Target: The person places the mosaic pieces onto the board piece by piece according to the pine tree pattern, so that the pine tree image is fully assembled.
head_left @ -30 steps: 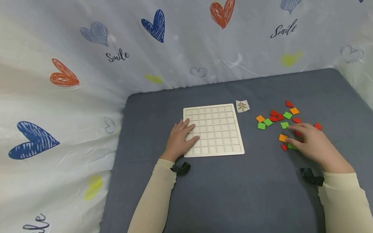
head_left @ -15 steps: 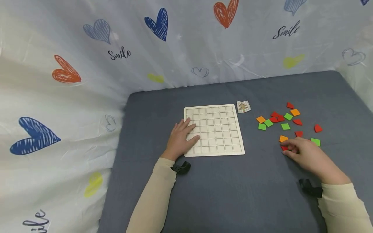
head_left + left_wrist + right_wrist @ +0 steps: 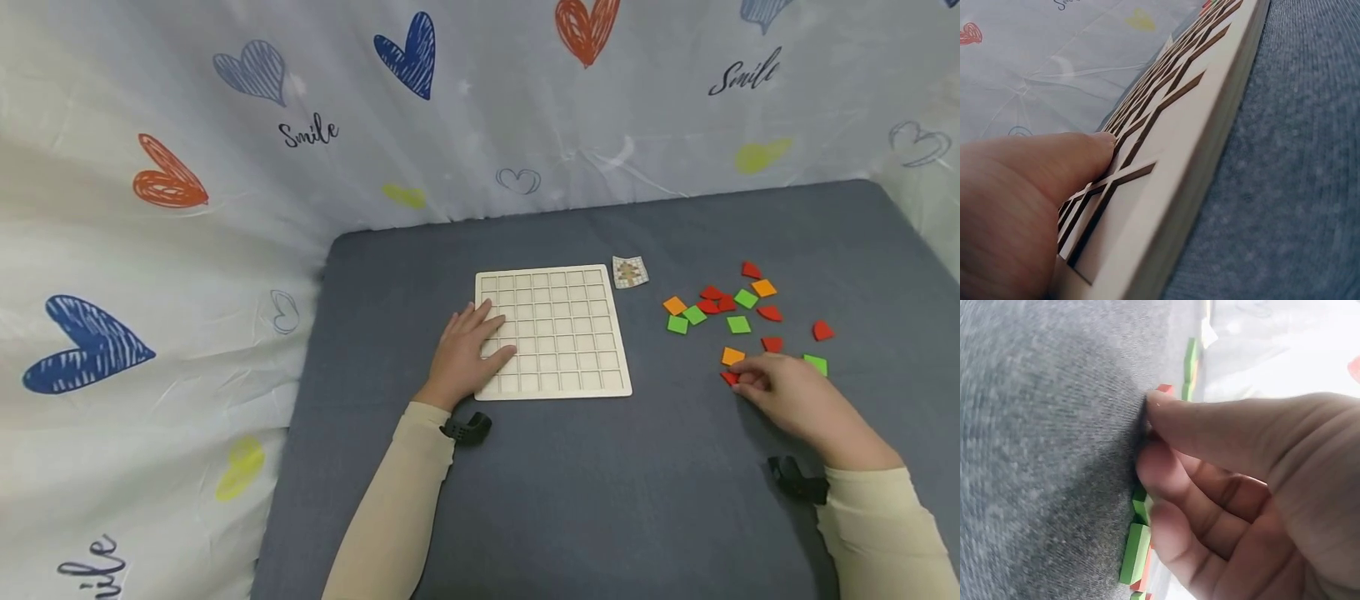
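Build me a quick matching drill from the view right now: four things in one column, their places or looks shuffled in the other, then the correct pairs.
Things:
1. left hand
2. right hand
3. grid board
4. picture card

Places or looks:
A. beside the grid board's back right corner
B. at the near side of the coloured pieces
C. pale, with rows of square recesses
D. resting on the grid board's left side

Pairs: 1-D, 2-B, 3-C, 4-A
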The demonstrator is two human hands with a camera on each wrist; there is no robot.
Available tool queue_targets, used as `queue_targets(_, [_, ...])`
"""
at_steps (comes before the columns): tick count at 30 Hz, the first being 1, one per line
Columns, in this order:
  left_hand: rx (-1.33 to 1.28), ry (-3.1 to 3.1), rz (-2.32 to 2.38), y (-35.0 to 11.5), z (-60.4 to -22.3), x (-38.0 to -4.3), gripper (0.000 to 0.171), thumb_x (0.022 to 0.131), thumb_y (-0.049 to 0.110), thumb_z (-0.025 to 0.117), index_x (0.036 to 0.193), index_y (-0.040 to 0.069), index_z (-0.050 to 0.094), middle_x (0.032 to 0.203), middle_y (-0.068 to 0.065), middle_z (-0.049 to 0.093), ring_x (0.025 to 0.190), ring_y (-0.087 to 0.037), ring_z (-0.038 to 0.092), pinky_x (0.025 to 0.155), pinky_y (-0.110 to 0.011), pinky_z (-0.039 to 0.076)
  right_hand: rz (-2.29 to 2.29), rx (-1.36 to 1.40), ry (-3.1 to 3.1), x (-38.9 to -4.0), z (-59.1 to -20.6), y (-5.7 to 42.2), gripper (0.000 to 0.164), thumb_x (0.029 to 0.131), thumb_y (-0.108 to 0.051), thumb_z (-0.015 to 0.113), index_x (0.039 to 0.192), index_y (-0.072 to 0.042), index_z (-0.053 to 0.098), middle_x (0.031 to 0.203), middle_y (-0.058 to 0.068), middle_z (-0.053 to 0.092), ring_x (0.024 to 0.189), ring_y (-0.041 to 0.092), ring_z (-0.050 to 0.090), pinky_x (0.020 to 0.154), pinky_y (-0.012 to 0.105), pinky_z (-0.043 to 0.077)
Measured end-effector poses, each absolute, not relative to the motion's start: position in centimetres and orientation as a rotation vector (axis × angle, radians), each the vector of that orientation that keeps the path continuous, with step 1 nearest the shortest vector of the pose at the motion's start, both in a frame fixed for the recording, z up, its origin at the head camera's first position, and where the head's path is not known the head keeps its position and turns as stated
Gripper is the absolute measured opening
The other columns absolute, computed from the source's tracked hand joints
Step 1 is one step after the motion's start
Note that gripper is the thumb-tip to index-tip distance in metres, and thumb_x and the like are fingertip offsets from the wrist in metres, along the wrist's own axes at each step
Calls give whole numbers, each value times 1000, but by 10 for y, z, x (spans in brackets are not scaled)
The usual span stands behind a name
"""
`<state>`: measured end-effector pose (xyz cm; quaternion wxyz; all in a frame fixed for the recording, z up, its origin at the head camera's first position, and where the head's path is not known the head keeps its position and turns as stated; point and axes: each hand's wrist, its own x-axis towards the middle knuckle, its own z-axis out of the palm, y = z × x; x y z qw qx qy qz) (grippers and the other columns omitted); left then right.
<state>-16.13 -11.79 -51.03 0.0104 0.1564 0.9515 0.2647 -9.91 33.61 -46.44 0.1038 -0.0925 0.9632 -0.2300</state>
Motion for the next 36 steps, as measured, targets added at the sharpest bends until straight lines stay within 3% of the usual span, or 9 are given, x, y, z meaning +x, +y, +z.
queue_targets(12, [484, 2965, 800, -119, -512, -162, 63, 102, 56, 61, 155, 21, 56, 172, -1, 31, 162, -24, 19, 133, -44, 9, -635, -365, 2927, -101, -468, 310, 16, 87, -16, 87, 88, -5, 75, 77, -1, 61, 71, 15, 56, 61, 34, 49])
queue_targets(21, [473, 2963, 789, -118, -509, -162, 63, 102, 55, 62, 155, 21, 55, 172, -1, 31, 162, -24, 18, 133, -43, 9, -696, -432, 2945, -109, -470, 297, 25, 86, -14, 87, 103, -1, 76, 78, -3, 62, 72, 15, 54, 63, 34, 49])
queue_targets(36, [469, 2967, 796, -118, -508, -161, 63, 102, 54, 63, 155, 20, 56, 172, -1, 32, 162, -24, 19, 133, -44, 9, -772, -437, 2919, -124, -473, 297, 22, 85, -15, 88, 96, 0, 77, 79, -2, 66, 71, 13, 58, 60, 27, 51])
